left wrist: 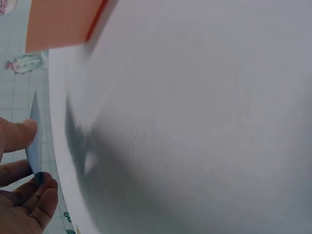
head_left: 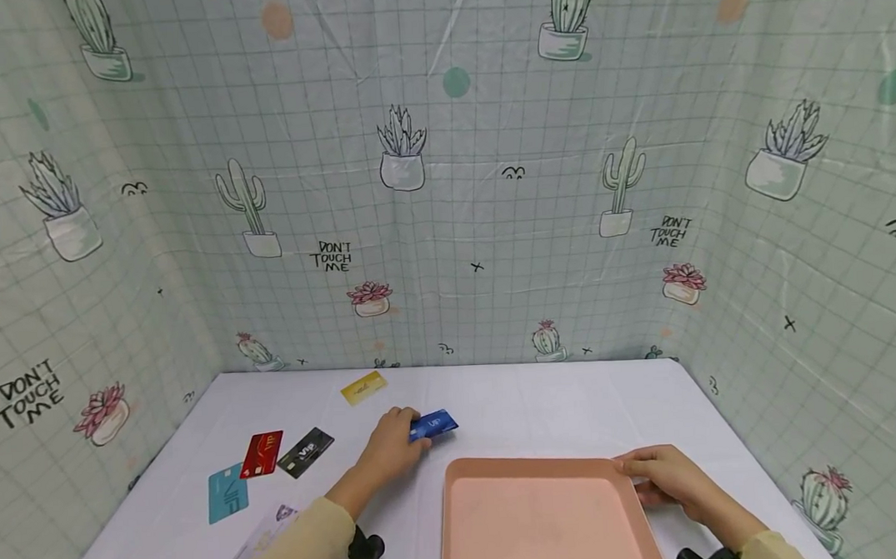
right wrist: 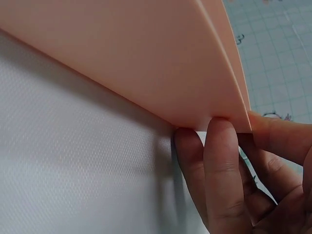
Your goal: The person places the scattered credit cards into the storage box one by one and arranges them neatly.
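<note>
Left hand (head_left: pixel 390 445) and right hand (head_left: pixel 668 477) were well apart, both occupied. Taking the middle of the peach tray (head_left: pixel 549 521) as the centre of a clock face, the left hand was towards 10 o'clock, pinching a blue card (head_left: pixel 435 424) between thumb and fingers. From the left wrist, this card showed edge-on, thin and flat, raised off the table (head_left: pixel 544 413). The right hand, near 2 o'clock, gripped the tray's far right corner, fingertips against the outer wall.

The tray's near side ran out of the head view. From its far rim, at 12 o'clock, a broad white stretch reached the table's straight back edge; a narrower strip ran past the right hand to the table's slanting side edge.

At 10 o'clock, near the back edge, lay a gold card (head_left: pixel 363 388). Between 9 and 10, a black card (head_left: pixel 306 452) was just beside a red card (head_left: pixel 261 454). Around 9 were a teal card (head_left: pixel 228 495) and a pale purple card (head_left: pixel 257 541), partly hidden by a cream sleeve (head_left: pixel 309 540).

The tray was smooth, with rounded corners and raised walls. Close up, the table's covering looked finely woven. Behind it hung a creased, pale green gridded sheet (head_left: pixel 446 229) printed with cacti.
</note>
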Tool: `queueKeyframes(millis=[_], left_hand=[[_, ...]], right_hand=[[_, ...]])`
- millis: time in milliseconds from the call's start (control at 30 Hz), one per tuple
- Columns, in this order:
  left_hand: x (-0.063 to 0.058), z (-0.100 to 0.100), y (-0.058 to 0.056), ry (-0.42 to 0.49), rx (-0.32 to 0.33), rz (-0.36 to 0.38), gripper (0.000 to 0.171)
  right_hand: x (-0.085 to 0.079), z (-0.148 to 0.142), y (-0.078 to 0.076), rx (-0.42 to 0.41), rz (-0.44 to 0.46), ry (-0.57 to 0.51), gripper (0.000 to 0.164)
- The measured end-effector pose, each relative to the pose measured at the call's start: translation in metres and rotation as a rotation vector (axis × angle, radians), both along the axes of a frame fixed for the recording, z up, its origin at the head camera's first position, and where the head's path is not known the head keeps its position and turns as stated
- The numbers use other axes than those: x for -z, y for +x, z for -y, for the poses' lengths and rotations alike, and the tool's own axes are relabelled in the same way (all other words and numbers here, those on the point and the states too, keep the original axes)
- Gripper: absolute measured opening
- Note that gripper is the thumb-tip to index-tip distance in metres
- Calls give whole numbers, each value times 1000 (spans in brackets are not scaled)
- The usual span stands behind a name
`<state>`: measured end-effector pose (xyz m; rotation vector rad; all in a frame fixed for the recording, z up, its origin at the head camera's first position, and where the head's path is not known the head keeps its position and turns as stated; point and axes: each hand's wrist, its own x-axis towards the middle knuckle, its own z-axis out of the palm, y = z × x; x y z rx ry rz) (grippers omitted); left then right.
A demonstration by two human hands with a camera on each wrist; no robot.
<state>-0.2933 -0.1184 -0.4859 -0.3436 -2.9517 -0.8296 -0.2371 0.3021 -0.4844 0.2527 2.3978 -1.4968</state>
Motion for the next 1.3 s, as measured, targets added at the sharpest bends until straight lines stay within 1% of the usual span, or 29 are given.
queueKeyframes(millis=[100, 300, 500, 667, 800, 967, 1200, 1300], left_hand=[[-3, -2, 6, 46, 10, -21, 40], [-9, -9, 17, 123, 36, -55, 20], [-14, -19, 31, 189, 46, -62, 21], [-17, -26, 40, 211, 75, -78, 23], [-15, -28, 43, 235, 96, -86, 23], [-12, -29, 46, 280, 139, -87, 24], [-11, -30, 50, 337, 184, -46, 25], [-12, -31, 52, 344, 200, -46, 26]], right_hand=[[0, 0, 0, 1, 0, -1, 34], [-1, 0, 0, -1, 3, 7, 34], [-3, 1, -1, 5, 16, 18, 35], [-3, 0, -3, 3, 18, 31, 35], [-3, 2, -4, 6, 16, 53, 36], [-4, 5, -3, 14, 4, 72, 36], [-3, 3, -3, 9, 0, 62, 36], [-4, 2, -3, 3, -7, 48, 35]])
